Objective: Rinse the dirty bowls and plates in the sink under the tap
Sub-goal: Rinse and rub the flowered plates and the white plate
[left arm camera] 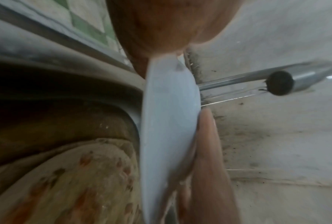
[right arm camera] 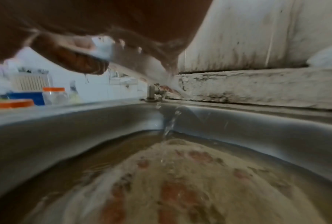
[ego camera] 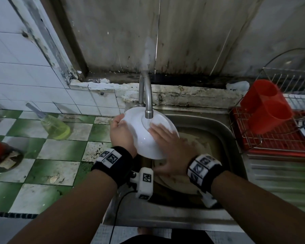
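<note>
The white plate (ego camera: 149, 132) is gripped at its rim by the left hand (ego camera: 121, 133) and tilted under the tap (ego camera: 147, 101) so water runs off; the right hand (ego camera: 167, 148), fingers flat, is pressed on its underside for rubbing.

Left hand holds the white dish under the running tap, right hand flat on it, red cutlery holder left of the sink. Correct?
Not quite. The head view shows the red cutlery holder right of the sink, in the drying rack. Left hand, right hand, white dish and tap: as you say.

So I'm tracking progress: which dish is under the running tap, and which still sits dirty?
The white dish held by the left hand and rubbed by the right hand is under the tap. The stained plate lies in the sink.
</note>
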